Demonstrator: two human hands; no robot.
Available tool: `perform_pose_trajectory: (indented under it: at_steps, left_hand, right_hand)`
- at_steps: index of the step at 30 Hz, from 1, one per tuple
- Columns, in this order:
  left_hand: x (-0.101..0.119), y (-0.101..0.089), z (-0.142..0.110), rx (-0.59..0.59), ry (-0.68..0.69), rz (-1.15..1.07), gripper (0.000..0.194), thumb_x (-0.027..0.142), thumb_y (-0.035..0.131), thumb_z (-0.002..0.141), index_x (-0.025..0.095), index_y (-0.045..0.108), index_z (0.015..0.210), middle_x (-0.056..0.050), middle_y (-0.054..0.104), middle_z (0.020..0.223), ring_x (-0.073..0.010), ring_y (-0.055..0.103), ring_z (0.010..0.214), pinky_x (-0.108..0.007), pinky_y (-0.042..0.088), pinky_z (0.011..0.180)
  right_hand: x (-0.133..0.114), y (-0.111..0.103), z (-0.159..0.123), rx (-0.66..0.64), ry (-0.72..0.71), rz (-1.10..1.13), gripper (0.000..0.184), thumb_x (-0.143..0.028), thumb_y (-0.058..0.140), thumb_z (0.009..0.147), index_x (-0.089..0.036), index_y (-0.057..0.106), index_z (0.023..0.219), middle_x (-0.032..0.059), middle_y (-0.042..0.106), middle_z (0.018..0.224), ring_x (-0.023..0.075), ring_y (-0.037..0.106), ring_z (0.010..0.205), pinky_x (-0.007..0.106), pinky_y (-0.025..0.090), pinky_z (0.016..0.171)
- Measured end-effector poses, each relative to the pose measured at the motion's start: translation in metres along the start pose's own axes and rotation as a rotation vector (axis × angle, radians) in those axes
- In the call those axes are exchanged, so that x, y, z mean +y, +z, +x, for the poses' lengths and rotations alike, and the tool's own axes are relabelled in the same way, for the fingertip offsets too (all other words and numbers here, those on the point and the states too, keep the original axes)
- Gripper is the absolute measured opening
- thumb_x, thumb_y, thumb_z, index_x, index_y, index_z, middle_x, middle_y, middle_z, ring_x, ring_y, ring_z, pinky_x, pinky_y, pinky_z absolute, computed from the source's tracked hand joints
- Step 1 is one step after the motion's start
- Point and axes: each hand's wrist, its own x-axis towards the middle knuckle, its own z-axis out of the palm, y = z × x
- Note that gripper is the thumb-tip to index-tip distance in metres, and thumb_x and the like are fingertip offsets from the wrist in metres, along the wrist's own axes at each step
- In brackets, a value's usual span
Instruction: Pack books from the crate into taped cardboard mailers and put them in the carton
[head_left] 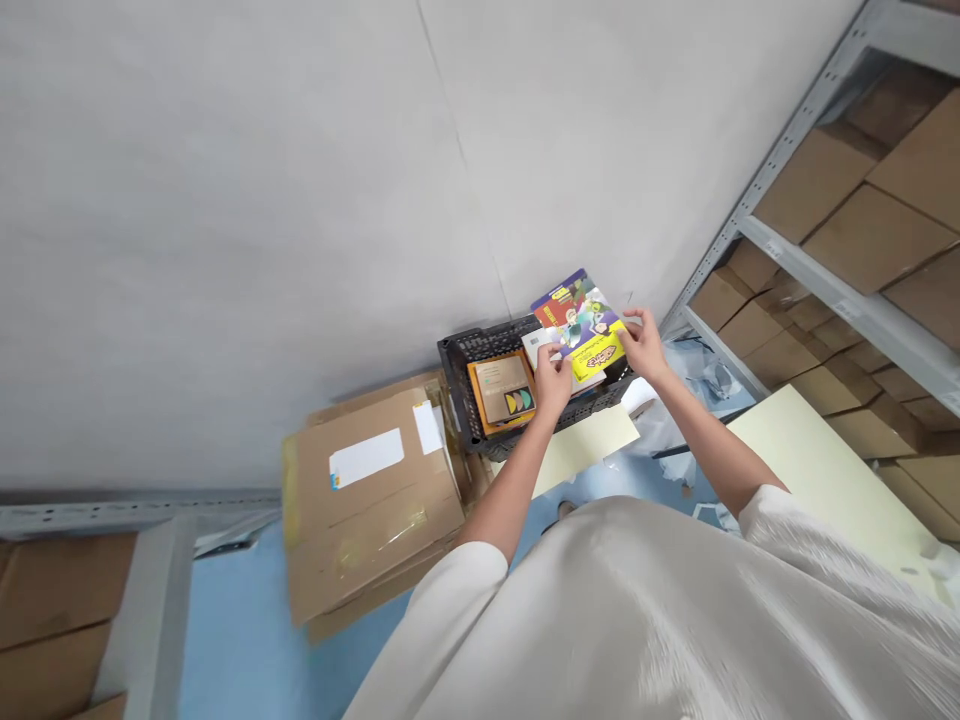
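A colourful purple and yellow book (pixel 581 318) is held between both hands above the right part of a black plastic crate (pixel 463 420). My left hand (pixel 553 378) grips its lower left edge, and my right hand (pixel 643 345) grips its right edge. Beneath it, a white book or booklet (pixel 534 343) shows in part inside the crate. On the crate's left side lies a tan book (pixel 499 385) with yellow and green half-circles, on top of an orange item (pixel 474 375). The held book hides part of the crate's contents.
Flattened cardboard boxes (pixel 375 500) are stacked left of the crate. Metal shelving with brown boxes (pixel 877 235) stands at right, and another shelf (pixel 142 610) at lower left. A pale yellow board (pixel 840 480) lies at right. A grey wall (pixel 300 200) rises behind the crate.
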Motion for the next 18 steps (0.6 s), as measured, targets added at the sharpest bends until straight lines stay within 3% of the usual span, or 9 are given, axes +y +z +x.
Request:
perform_pose_trajectory:
  at_steps: [3,6,12,15,18]
  left_hand:
    - [0.026,0.036,-0.008,-0.096,0.035,0.034,0.033,0.023,0.064,0.102,0.025,0.06,0.135,-0.005,0.073,0.115,-0.0177,0.073,0.092,-0.03,0.059,0.083]
    - [0.036,0.082,-0.023,-0.192,0.012,0.14,0.041,0.027,0.065,0.103,0.025,0.06,0.143,-0.006,0.075,0.108,-0.0199,0.074,0.097,-0.031,0.06,0.088]
    - [0.028,0.19,-0.076,-0.383,-0.006,0.228,0.045,0.026,0.069,0.098,0.025,0.065,0.143,-0.008,0.076,0.124,-0.0208,0.074,0.101,-0.033,0.061,0.091]
    - [0.02,0.247,-0.112,-0.491,-0.028,0.243,0.039,0.024,0.069,0.097,0.024,0.069,0.136,-0.008,0.075,0.135,-0.0192,0.074,0.1,-0.033,0.061,0.093]
    - [0.01,0.303,-0.149,-0.593,-0.055,0.284,0.035,0.021,0.068,0.095,0.023,0.071,0.13,-0.007,0.077,0.13,-0.0186,0.074,0.098,-0.032,0.061,0.092]
  right_hand:
    - [-0.001,-0.048,-0.011,0.098,0.021,-0.035,0.058,-0.056,0.063,0.1,-0.029,0.041,0.146,0.0098,0.078,0.124,0.0274,0.076,0.11,0.043,0.064,0.094]
    - [0.011,-0.1,-0.032,0.196,0.067,-0.072,0.065,-0.056,0.062,0.102,-0.025,0.044,0.156,0.0135,0.077,0.132,0.0307,0.074,0.122,0.047,0.063,0.101]
    - [0.066,-0.216,-0.103,0.293,0.134,-0.056,0.061,-0.054,0.07,0.093,-0.019,0.068,0.143,0.015,0.079,0.132,0.0339,0.073,0.128,0.053,0.062,0.109]
    - [0.099,-0.27,-0.151,0.354,0.27,-0.031,0.053,-0.045,0.072,0.09,-0.018,0.072,0.136,0.0136,0.082,0.126,0.0333,0.077,0.12,0.053,0.064,0.104]
    - [0.128,-0.317,-0.201,0.427,0.415,-0.002,0.047,-0.035,0.069,0.088,-0.018,0.073,0.132,0.0125,0.082,0.125,0.0306,0.079,0.114,0.049,0.066,0.099]
